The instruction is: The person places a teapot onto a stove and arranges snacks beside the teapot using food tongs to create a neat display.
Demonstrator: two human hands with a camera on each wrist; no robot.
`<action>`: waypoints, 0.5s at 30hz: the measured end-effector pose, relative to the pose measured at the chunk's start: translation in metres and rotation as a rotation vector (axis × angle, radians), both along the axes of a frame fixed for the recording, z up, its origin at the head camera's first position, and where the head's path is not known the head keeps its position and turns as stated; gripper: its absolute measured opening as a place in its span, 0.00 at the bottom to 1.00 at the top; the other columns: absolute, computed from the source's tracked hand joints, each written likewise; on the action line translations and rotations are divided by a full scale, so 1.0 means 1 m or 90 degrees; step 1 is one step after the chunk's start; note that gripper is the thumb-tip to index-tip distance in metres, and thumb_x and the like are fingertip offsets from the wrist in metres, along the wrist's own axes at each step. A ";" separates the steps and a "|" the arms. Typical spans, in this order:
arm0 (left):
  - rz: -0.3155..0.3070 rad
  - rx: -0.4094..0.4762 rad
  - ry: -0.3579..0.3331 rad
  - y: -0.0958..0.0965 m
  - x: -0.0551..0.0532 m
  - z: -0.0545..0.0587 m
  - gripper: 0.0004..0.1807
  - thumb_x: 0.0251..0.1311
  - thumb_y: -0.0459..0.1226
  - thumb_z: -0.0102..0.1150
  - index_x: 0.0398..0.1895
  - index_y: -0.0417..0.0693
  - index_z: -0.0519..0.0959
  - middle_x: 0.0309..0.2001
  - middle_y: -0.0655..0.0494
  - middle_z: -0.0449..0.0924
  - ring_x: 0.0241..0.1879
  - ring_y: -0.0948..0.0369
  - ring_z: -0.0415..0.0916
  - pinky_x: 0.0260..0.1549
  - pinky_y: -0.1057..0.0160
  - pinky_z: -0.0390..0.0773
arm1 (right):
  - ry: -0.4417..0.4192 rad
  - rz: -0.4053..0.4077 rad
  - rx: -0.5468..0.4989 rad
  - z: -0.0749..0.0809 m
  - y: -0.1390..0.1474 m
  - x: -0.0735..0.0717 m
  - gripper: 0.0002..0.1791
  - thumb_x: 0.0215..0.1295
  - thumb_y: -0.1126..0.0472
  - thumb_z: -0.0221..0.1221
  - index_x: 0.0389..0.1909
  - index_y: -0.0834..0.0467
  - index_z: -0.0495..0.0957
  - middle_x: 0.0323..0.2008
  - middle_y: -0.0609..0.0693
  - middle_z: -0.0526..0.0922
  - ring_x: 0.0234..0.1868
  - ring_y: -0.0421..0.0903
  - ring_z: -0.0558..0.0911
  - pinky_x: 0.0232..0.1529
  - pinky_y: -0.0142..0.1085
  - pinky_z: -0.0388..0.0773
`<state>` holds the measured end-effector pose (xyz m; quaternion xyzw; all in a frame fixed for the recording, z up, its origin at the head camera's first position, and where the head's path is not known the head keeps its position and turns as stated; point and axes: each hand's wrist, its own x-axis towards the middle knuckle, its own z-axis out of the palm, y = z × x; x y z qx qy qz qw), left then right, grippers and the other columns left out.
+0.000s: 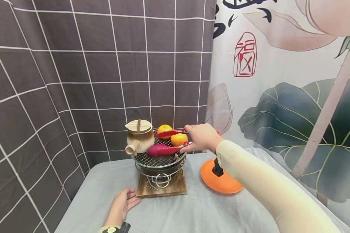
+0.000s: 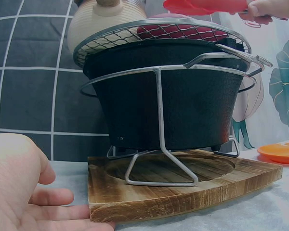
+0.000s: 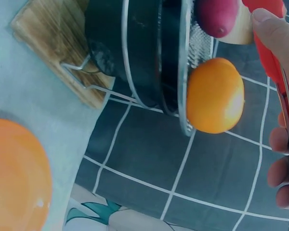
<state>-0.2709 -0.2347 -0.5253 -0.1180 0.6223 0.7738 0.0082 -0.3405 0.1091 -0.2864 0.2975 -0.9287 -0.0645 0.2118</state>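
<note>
My right hand (image 1: 202, 135) grips red-tipped tongs (image 1: 165, 133) over the round grill, their two arms spread apart. One red tip overlaps a purple-red, sweet-potato-like piece (image 1: 155, 150) on the wire mesh (image 1: 151, 160); the other passes in front of the rear orange fruit (image 1: 164, 128). A second orange fruit (image 3: 216, 96) sits at the mesh's right side, between the tong arms in the head view. Low at the left, my left hand (image 1: 122, 204) lies palm up on the cloth. Its fingertips reach the corner of the wooden board (image 2: 183, 192) under the grill.
A beige side-handled teapot (image 1: 141, 137) with a wooden-look lid stands on the mesh's left. The black grill bowl (image 2: 164, 106) rests in a wire stand. An orange plate (image 1: 218, 179) lies to the right on the grey cloth. Curtains (image 1: 119, 64) hang behind the table.
</note>
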 end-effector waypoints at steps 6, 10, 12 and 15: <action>-0.003 -0.001 -0.002 0.001 0.000 0.001 0.27 0.75 0.35 0.36 0.61 0.13 0.61 0.53 0.21 0.75 0.44 0.45 0.83 0.45 0.47 0.88 | -0.006 -0.029 -0.023 0.009 0.009 0.000 0.46 0.47 0.20 0.61 0.54 0.53 0.75 0.38 0.46 0.86 0.33 0.47 0.85 0.31 0.45 0.85; -0.005 -0.002 -0.002 0.001 0.001 0.002 0.27 0.75 0.35 0.36 0.61 0.13 0.61 0.53 0.21 0.75 0.44 0.45 0.83 0.45 0.47 0.88 | -0.009 -0.048 -0.045 0.011 0.019 -0.001 0.46 0.46 0.20 0.62 0.52 0.53 0.75 0.35 0.44 0.85 0.31 0.45 0.84 0.29 0.44 0.84; 0.000 -0.001 -0.002 0.001 0.001 0.002 0.26 0.74 0.35 0.37 0.60 0.13 0.62 0.52 0.22 0.76 0.43 0.45 0.83 0.44 0.47 0.88 | -0.013 -0.056 -0.061 0.012 0.025 -0.002 0.45 0.45 0.20 0.63 0.50 0.53 0.75 0.35 0.43 0.84 0.30 0.44 0.83 0.29 0.44 0.83; 0.000 0.001 0.001 0.001 0.001 0.002 0.26 0.74 0.35 0.37 0.60 0.13 0.62 0.52 0.23 0.76 0.43 0.46 0.84 0.44 0.47 0.89 | -0.026 -0.072 -0.085 0.014 0.034 -0.002 0.45 0.43 0.19 0.63 0.48 0.52 0.74 0.34 0.43 0.82 0.30 0.43 0.82 0.28 0.43 0.83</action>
